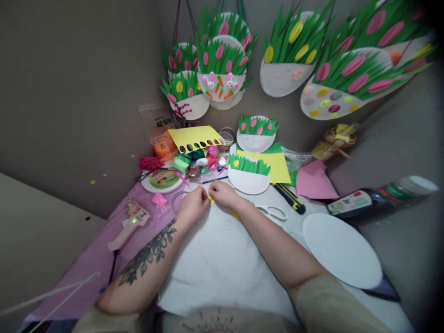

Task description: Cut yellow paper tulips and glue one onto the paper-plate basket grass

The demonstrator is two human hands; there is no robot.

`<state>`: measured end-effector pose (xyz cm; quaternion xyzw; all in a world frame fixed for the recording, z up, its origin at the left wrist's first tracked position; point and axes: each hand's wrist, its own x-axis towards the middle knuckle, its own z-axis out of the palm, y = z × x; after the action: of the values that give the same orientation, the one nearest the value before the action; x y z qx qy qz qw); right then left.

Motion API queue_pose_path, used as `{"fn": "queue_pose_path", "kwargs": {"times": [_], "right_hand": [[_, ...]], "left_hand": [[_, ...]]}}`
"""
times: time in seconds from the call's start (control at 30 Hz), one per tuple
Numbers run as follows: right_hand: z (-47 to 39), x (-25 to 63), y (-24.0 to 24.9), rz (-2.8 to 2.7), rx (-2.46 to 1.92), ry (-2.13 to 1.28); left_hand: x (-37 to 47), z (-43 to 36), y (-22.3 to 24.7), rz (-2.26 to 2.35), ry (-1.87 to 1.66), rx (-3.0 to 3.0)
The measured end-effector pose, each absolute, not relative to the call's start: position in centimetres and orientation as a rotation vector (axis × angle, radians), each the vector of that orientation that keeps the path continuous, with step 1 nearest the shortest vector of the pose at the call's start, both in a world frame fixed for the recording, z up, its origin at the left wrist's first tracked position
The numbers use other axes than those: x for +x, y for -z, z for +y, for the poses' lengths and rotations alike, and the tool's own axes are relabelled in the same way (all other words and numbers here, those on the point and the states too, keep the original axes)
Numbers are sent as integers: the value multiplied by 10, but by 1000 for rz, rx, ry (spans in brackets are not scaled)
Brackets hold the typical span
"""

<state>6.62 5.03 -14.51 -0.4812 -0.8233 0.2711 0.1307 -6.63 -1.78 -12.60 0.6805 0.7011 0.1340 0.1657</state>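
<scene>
My left hand (194,203) and my right hand (224,193) meet over the white-covered table (222,259), their fingers pinched close together. A small yellow paper piece (212,199) shows between the fingertips, gripped by both hands as far as can be seen. Another bit of yellow (236,214) peeks out beneath my right wrist. Just beyond my hands lies a white paper plate pocket (249,181) with green paper grass and one yellow oval. White-handled scissors (274,212) rest to the right of my right hand.
On the left are a pink glue gun (130,229) and a tape ring (176,201). Clay packets (194,172) and punched yellow paper (194,138) lie behind. At the right are a black-yellow cutter (289,198), a dark bottle (360,203) and a white oval plate (342,249).
</scene>
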Motion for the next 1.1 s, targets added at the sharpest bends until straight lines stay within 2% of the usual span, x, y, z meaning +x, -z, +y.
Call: {"fn": "queue_pose_path", "kwargs": {"times": [1.1], "right_hand": [[49,80,144,-2185,-1358,-887]], "left_hand": [[-71,-15,138,1949,-493,1969]]}}
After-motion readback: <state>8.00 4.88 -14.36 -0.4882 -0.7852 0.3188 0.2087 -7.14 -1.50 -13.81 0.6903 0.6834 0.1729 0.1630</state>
